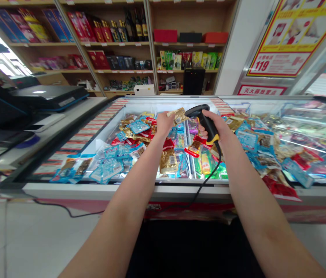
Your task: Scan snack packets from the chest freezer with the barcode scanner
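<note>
My left hand (165,122) grips a gold snack packet (180,116) by its left end, holding it above the chest freezer (93,189). My right hand (216,125) is wrapped round a black and yellow barcode scanner (207,122), whose head points left, close by the packet. From the scanner's handle a black cable (209,178) hangs down over the freezer's front edge. Below both hands lie many small packets: blue ones (113,164), a red and gold one (194,148) and another gold one (168,161). The fingertips of my left hand are partly hidden.
More packets (262,141) are heaped on the freezer's right side. At the left, a counter (44,116) carries a dark flat device (49,94). Shelves (116,44) with boxes and bottles stand behind. A fire-safety poster (290,42) hangs at the right.
</note>
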A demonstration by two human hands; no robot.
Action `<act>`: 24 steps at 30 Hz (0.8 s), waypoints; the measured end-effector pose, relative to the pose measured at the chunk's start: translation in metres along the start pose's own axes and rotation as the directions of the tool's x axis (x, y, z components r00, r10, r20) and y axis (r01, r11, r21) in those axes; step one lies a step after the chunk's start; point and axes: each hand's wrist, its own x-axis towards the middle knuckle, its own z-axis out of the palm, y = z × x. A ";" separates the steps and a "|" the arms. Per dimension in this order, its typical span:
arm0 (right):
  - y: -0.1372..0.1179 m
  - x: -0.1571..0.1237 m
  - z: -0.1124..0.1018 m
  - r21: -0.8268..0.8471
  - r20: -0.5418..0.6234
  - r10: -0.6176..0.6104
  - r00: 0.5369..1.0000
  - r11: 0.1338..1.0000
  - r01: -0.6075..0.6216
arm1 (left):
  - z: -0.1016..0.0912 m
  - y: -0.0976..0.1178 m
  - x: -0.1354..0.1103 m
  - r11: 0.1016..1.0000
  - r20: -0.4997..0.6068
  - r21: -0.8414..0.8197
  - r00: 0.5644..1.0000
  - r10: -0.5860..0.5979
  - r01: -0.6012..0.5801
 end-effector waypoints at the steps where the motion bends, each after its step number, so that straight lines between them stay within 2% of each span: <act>1: 0.000 -0.001 0.001 -0.007 0.014 -0.004 1.000 1.000 0.004 | -0.002 -0.001 0.001 1.000 -0.009 -0.014 1.000 -0.002 0.002; 8: 0.005 -0.004 0.002 -0.029 0.064 -0.038 0.997 0.999 0.040 | -0.004 -0.007 0.002 0.998 -0.025 -0.069 1.000 -0.003 0.001; 15: 0.006 -0.002 -0.001 -0.070 0.120 -0.049 0.992 0.996 0.058 | -0.007 -0.005 0.002 1.000 -0.043 -0.007 0.999 -0.008 0.008; 24: 0.001 -0.006 0.005 -0.089 0.073 0.007 0.997 0.996 0.000 | -0.006 -0.008 0.004 1.000 -0.050 0.014 0.999 -0.002 0.003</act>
